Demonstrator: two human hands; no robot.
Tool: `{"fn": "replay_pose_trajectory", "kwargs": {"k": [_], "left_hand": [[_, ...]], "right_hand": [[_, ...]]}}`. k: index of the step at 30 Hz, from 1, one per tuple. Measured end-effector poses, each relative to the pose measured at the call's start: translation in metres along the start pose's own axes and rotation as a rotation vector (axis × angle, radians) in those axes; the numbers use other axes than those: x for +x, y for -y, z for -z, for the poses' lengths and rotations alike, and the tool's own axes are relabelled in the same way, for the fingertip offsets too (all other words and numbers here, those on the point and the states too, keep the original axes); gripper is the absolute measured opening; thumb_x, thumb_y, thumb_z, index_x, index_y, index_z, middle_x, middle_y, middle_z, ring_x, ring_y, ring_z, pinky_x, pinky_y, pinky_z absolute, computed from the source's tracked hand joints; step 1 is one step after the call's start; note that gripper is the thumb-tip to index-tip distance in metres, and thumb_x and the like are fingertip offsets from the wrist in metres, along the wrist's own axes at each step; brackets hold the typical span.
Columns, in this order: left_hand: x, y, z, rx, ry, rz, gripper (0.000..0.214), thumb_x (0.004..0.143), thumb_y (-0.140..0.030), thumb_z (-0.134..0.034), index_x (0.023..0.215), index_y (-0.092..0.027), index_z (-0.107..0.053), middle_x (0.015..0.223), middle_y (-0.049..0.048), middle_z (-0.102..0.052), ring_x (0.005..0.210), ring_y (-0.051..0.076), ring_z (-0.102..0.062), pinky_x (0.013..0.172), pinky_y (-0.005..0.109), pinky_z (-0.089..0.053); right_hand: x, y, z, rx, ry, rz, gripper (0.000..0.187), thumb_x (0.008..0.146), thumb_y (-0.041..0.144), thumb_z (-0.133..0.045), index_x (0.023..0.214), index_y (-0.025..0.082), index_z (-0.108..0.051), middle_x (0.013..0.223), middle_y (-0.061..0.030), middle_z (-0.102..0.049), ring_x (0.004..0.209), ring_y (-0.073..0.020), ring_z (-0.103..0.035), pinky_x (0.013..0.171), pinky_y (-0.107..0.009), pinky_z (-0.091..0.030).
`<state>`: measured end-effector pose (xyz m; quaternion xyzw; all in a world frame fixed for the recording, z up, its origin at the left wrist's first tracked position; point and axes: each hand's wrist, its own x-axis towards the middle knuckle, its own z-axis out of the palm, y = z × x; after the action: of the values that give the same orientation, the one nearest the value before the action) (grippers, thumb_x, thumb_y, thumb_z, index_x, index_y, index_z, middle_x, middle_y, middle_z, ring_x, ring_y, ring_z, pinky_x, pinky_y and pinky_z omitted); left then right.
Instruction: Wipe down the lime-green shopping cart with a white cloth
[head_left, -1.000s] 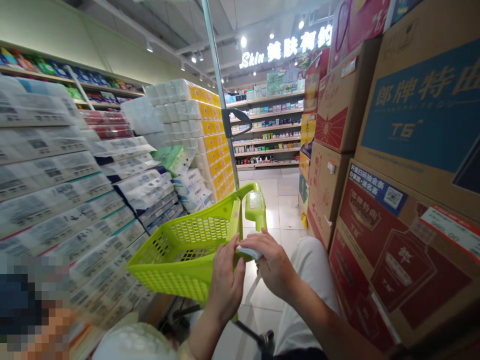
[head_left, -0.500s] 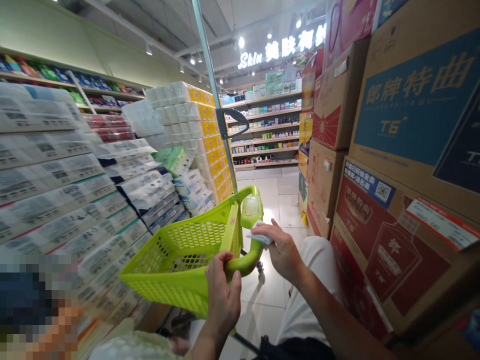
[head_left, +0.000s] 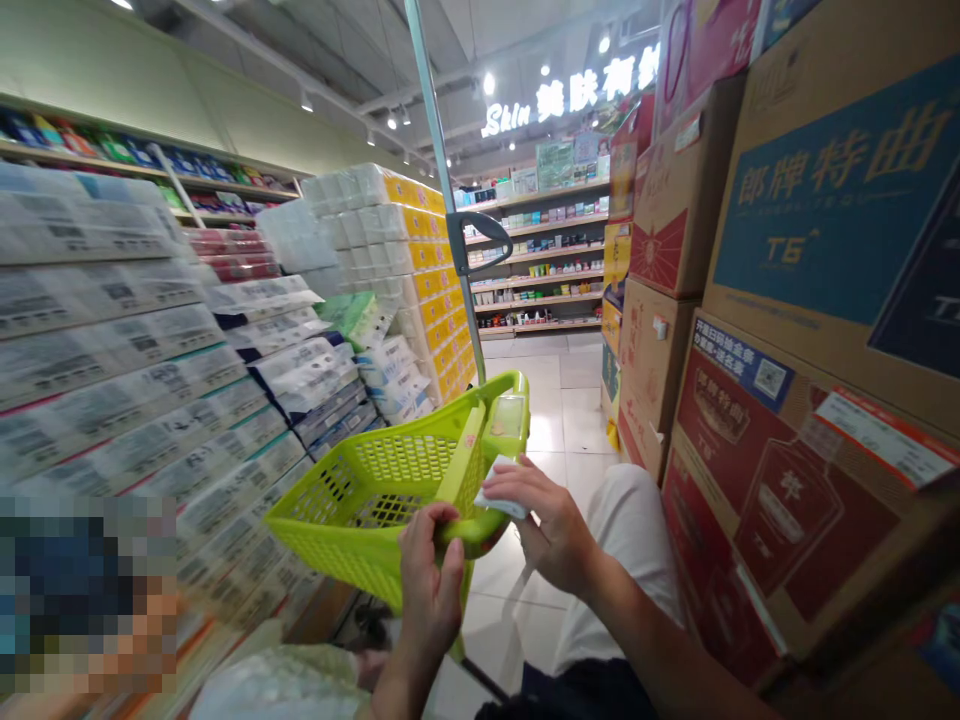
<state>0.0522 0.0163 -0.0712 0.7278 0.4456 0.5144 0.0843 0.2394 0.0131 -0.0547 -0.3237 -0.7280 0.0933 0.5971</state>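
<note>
- Left hand [head_left: 429, 572]: at the near, left part of the green handle [head_left: 474, 538], thumb on the near side, fingers curled over the top; reads as a grip, though the palm side is hidden.
- Right hand [head_left: 553, 520]: pinching a white wipe [head_left: 501, 498], fingers laid over it. Cloth or paper, cannot tell.
- Hands apart, a short stretch of bare handle between them.
- Handle position: directly ahead of the body, beyond the left wrist and to the left of the right wrist. Both hands are on or against it; the right is nearer its bend.
- Key relation (judged): wipe against handle. It lies over the bend, seemingly in contact; its underside is not visible.
- Handle axis: near span runs from the left hand rightward and slightly away, turns at the wipe, then the right side runs forward, past a flat panel [head_left: 508, 415], to the far curve.
- Wipe axis: partly covered by fingers; visible lower fold runs roughly left to right, along the near span.
- Basket [head_left: 341, 560]: joined to the handle, to the left of it, stretching leftward to a corner near the stacked packs [head_left: 262, 480].
</note>
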Motion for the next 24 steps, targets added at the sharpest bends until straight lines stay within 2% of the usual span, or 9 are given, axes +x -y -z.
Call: {"fn": "replay_pose_trajectory", "kwargs": {"k": [4,9,14,20,24], "left_hand": [[0.002,0.005,0.008,-0.011,-0.01,0.027,0.025,0.088,-0.041,-0.042,0.09,-0.021,-0.056,0.087,0.0045,-0.06,0.085,0.023,-0.056,0.077,0.037,-0.047],[0.004,0.014,0.016,-0.044,-0.039,0.057,0.026,0.089,-0.043,-0.041,0.082,-0.022,-0.055,0.081,0.0027,-0.059,0.08,0.022,-0.055,0.075,0.035,-0.046],[0.01,0.019,0.018,-0.07,-0.046,0.066,0.027,0.088,-0.043,-0.04,0.077,-0.022,-0.054,0.076,0.0015,-0.058,0.076,0.021,-0.055,0.07,0.034,-0.045],[0.016,0.009,0.018,-0.03,0.015,-0.033,0.034,0.092,-0.04,-0.035,0.072,-0.022,-0.055,0.07,0.0008,-0.056,0.071,0.019,-0.054,0.069,0.034,-0.043],[0.019,0.004,0.018,-0.021,0.076,-0.089,0.036,0.094,-0.037,-0.032,0.073,-0.021,-0.058,0.072,0.0021,-0.059,0.072,0.019,-0.055,0.071,0.035,-0.044]], "right_hand": [[-0.002,0.005,-0.003,0.04,0.071,0.049,0.038,0.086,0.004,-0.048,0.111,0.025,-0.068,0.112,-0.0043,-0.074,0.118,-0.0184,-0.063,0.117,-0.044,-0.033],[0.001,0.003,-0.006,-0.084,0.006,0.022,0.041,0.086,0.003,-0.045,0.112,0.024,-0.068,0.116,-0.0061,-0.073,0.12,-0.0197,-0.062,0.117,-0.047,-0.033],[0.001,0.018,-0.017,-0.073,0.141,0.137,0.04,0.087,0.004,-0.046,0.115,0.023,-0.067,0.118,-0.0047,-0.072,0.12,-0.0175,-0.062,0.116,-0.041,-0.036],[0.005,0.01,-0.016,-0.206,0.011,0.042,0.04,0.087,0.002,-0.042,0.11,0.021,-0.069,0.113,-0.0078,-0.073,0.117,-0.0211,-0.064,0.112,-0.047,-0.04],[0.003,0.018,-0.018,-0.156,0.083,0.092,0.037,0.088,0.004,-0.044,0.11,0.022,-0.068,0.113,-0.0059,-0.073,0.115,-0.0187,-0.064,0.113,-0.044,-0.04]]}}
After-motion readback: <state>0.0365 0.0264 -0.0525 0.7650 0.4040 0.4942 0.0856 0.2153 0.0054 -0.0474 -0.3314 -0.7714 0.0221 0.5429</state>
